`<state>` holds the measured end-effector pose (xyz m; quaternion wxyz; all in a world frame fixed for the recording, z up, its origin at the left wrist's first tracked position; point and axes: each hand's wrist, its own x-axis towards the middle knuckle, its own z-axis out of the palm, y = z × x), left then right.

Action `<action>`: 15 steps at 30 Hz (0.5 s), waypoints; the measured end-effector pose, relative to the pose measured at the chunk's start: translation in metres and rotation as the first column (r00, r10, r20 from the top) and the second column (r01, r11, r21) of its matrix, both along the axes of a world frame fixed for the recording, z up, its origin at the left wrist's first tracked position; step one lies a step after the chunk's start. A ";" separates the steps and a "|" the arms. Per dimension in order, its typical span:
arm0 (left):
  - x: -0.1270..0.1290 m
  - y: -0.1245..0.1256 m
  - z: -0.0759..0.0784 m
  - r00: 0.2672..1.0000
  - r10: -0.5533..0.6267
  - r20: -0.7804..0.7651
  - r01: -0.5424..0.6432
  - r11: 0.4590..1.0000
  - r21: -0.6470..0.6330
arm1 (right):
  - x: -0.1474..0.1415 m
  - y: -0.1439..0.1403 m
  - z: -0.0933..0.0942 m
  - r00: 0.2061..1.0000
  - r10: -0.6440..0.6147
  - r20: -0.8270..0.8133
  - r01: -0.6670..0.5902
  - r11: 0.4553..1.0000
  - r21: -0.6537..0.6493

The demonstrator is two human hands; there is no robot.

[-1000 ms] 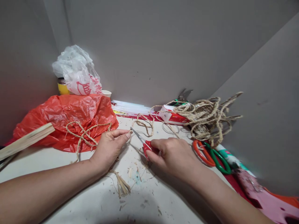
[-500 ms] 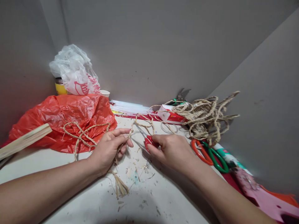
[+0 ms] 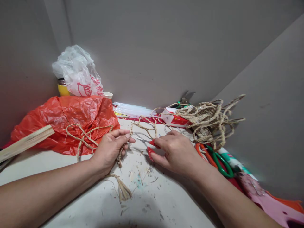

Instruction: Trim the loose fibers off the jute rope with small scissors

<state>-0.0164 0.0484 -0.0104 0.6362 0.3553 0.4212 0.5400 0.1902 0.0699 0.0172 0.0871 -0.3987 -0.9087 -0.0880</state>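
Left hand [image 3: 110, 150] pinches a piece of rope [image 3: 122, 151] between thumb and fingers near the middle of the white table [image 3: 78, 199], and just to its right the right hand [image 3: 177, 153] holds small red scissors [image 3: 148, 146], blades open, pointing at the rope.

Left hand [image 3: 109, 149] pinches jute twine [image 3: 123, 148]; right hand [image 3: 177, 151] holds red-handled scissors [image 3: 146, 145], blades open.

Red-handled scissors [image 3: 146, 144] open beside twine [image 3: 123, 148]
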 end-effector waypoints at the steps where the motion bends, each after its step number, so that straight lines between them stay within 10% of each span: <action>1: 0.000 0.000 0.000 1.000 -0.005 -0.002 0.005 1.000 -0.005 | 0.000 0.000 -0.001 1.000 0.001 0.003 -0.001 1.000 0.004; 15: 0.003 -0.001 -0.001 0.999 -0.043 0.003 0.043 0.999 -0.012 | -0.007 -0.006 -0.001 0.997 -0.018 0.069 0.018 1.000 0.005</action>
